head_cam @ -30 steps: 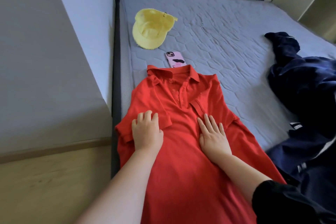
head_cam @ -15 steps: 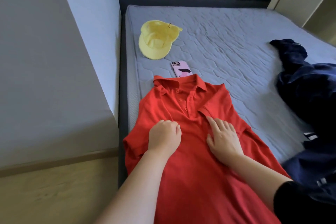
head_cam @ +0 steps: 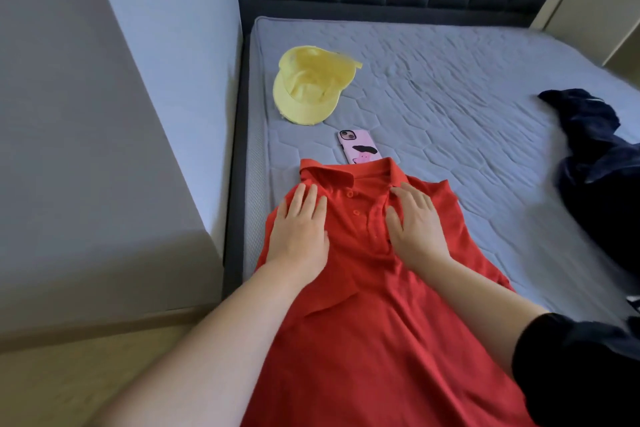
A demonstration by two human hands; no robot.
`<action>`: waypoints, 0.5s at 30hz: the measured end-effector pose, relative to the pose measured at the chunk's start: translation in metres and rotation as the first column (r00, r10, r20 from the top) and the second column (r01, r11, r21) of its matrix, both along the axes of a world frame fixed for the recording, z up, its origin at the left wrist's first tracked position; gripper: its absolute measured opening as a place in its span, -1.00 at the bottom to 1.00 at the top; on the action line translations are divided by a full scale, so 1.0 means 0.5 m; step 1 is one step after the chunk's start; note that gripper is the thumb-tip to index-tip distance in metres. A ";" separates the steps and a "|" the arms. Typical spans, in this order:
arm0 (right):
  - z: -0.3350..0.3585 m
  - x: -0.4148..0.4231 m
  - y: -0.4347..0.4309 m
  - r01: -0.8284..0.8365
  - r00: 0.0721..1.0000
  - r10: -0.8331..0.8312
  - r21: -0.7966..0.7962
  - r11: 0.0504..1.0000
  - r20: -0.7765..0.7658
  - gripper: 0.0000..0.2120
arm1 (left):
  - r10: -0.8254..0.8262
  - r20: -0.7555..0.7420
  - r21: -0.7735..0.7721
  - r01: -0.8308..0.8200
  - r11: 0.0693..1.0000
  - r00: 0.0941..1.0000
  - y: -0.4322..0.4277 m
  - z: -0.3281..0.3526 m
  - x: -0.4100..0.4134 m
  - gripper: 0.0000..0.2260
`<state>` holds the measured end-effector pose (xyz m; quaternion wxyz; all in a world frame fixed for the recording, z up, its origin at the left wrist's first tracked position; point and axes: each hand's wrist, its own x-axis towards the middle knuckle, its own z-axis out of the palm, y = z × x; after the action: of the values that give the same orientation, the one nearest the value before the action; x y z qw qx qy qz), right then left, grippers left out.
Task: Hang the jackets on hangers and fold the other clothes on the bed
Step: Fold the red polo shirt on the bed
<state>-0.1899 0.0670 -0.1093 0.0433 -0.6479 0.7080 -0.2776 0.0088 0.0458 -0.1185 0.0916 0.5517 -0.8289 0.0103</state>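
Polo shirt (head_cam: 363, 322), red: lies front-up on the bed (head_cam: 450, 107) at 6 o'clock, collar toward 12. We rest left hand (head_cam: 299, 236) at 9 o'clock of the placket (head_cam: 363, 222) and right hand (head_cam: 415, 225) at 3, both flat, fingers straight, gripping nothing. Fabric looks soft, light, w/ no stiffness; we judge it will slide and crease. Best hold: approx. shoulder seams or hem corners.

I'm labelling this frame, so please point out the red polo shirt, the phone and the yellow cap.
red polo shirt (head_cam: 363, 340): head view, plain front fabric below both hands.
phone (head_cam: 359, 147): head view, middle of its pink back.
yellow cap (head_cam: 311, 85): head view, middle of the crown.
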 end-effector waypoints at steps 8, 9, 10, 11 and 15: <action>0.030 0.003 -0.137 -0.074 0.997 0.074 0.014 0.997 -0.026 -0.63 | -0.030 -0.023 0.071 0.031 0.997 0.999 -0.126 0.054 -0.031 -0.44; 0.026 0.005 -0.145 -0.124 0.990 0.126 0.036 0.992 -0.066 -0.64 | -0.047 0.020 0.133 0.044 0.990 0.999 -0.136 0.050 -0.025 -0.47; 0.019 0.005 -0.149 -0.179 0.974 0.190 0.094 0.979 -0.122 -0.66 | -0.073 0.070 0.181 0.059 0.982 0.995 -0.141 0.042 -0.013 -0.50; 0.011 0.005 -0.150 -0.221 0.948 0.258 0.199 0.955 -0.187 -0.67 | -0.103 0.119 0.216 0.076 0.973 0.988 -0.140 0.032 0.001 -0.52; -0.006 -0.009 -0.147 -0.277 0.932 0.342 0.365 0.889 -0.124 -0.66 | -0.158 0.152 0.288 0.109 0.952 0.976 -0.123 -0.010 0.050 -0.50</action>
<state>-0.1946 -0.0066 -0.1125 0.1330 -0.7583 0.6334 -0.0786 0.0337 -0.0157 -0.1237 -0.0588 0.4988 -0.8624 -0.0642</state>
